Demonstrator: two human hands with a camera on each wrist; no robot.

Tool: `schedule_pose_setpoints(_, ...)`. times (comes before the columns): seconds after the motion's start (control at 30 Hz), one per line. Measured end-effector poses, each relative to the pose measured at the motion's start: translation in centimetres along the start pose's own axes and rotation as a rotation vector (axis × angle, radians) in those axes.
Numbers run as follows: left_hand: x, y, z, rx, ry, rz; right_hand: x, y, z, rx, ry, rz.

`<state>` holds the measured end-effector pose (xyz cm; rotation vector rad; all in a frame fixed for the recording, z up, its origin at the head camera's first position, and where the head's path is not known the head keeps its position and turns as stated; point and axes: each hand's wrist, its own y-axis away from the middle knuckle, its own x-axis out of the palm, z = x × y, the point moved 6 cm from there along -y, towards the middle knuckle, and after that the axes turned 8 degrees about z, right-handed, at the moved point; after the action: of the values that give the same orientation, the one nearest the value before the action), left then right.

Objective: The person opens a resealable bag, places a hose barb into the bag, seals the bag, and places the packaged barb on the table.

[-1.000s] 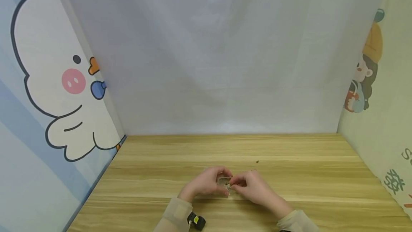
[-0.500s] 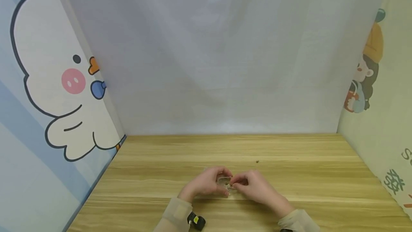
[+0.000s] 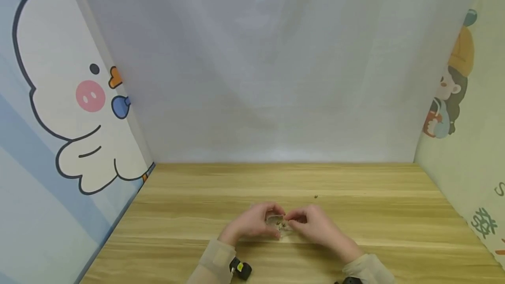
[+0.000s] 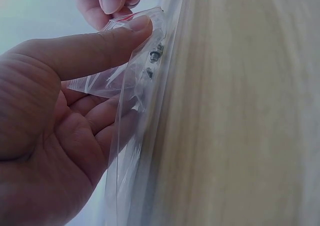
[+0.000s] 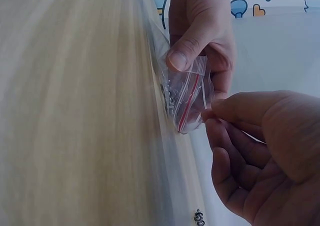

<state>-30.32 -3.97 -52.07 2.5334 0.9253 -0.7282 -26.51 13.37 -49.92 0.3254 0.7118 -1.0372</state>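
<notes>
Head view: here's the clear zip bag [image 3: 273, 220], held between both hands mid-counter, well short of the back edge, with small metal parts [image 3: 281, 225] inside. The left hand [image 3: 256, 221] curves its grip round it; the right hand [image 3: 315, 227] has a narrow grip at the rim. A loose metal part [image 3: 315, 196] lies on the counter [image 3: 197, 196], toward the back edge. Behind hangs a pale curtain [image 3: 276, 78]; a bird panel [image 3: 51, 82] lines the left edge, another printed panel [image 3: 481, 122] the right. The counter's near edge is cut off.

Left wrist view: thumb on the plastic, fingers behind, metal parts low beside the counter; the right hand is cropped.

Right wrist view: thumb and forefinger pinch the bag's rim near a red strip [image 5: 189, 103]! The parts inside bunch together, too blurred to count.
</notes>
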Motion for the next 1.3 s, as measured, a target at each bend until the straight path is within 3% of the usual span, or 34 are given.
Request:
schedule_pose_setpoints(0.57,-0.5,0.4,0.0,-0.003,-0.002,-0.014,-1.3,-0.1,-0.7,0.059,-0.087,-0.010)
schedule_pose_setpoints(1.03,-0.3,0.2,-0.2,0.033,-0.012,-0.012,-2.6,0.1,-1.6,0.063,-0.034,-0.047)
schedule_pose_setpoints(1.3,-0.2,0.1,0.1,0.030,-0.026,-0.016,-3.5,0.3,-3.0,0.073,-0.052,-0.027)
